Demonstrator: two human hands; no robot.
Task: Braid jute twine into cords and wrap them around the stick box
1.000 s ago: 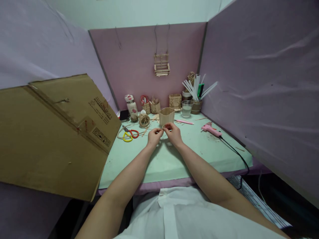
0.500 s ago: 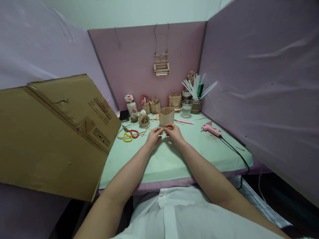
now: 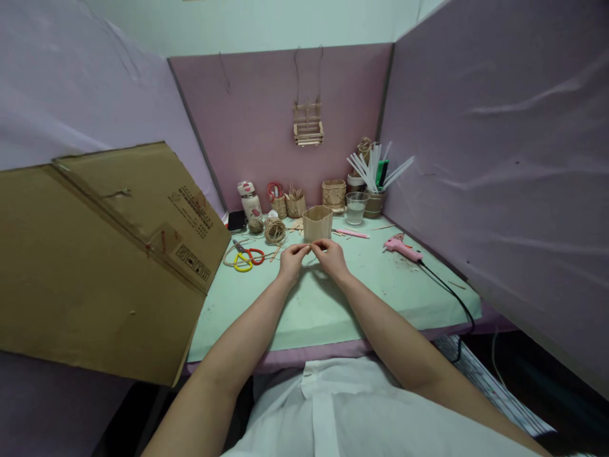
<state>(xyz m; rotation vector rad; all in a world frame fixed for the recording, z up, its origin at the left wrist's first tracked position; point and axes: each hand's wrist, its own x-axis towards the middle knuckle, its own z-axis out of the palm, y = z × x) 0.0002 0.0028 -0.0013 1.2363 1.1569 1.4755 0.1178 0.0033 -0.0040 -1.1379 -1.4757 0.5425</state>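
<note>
My left hand (image 3: 292,261) and my right hand (image 3: 330,258) meet at the fingertips over the table, both closed in a pinch. Between them is a thin strand that looks like twine; the fingers hide most of it. Just behind the fingertips stands a pale wooden-stick cup (image 3: 318,225) with a scalloped rim, apart from the hands as far as I can tell. Left of my left hand lie scissors (image 3: 248,258) with one yellow and one red handle, beside a loose loop of twine. A ball of twine (image 3: 275,231) rests behind them.
A pink glue gun (image 3: 403,247) with a black cord lies at the right. A pink pen (image 3: 353,233) and a plastic cup of water (image 3: 356,208) are behind. Stick holders (image 3: 295,204) and a bottle (image 3: 250,199) line the back. A large cardboard sheet (image 3: 118,266) leans in from the left.
My fingertips have drawn together into a tighter pinch, and the right fingers have shifted slightly. The cup, scissors and glue gun stay put.
</note>
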